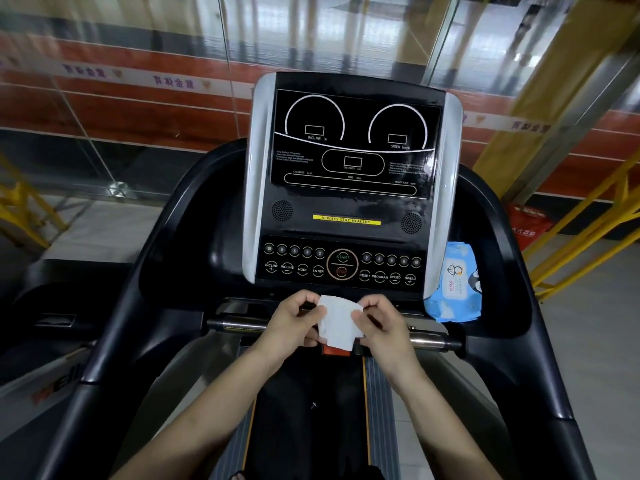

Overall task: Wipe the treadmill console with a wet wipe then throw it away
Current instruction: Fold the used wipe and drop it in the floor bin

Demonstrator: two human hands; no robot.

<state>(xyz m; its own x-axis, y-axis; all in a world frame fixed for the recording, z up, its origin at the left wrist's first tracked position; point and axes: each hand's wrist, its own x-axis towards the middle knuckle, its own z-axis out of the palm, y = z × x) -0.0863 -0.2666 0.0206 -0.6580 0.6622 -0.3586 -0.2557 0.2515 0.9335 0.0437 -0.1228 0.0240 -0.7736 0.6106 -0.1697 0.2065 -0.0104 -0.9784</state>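
Wipe [337, 323] pinched between my left hand [294, 323] and right hand [382, 323], lower centre; unfold flat before swiping console [349, 188].

The treadmill console [349, 188] reads INCLINE, SPEED km/h, START, STOP, RESET, PROGRAM, and a yellow strip [346, 220] "ALWAYS STAY HEALTHY".

My head camera looks forward and down, close over my hands [332, 323], facing the console [349, 188] with glass wall [138, 98] behind.
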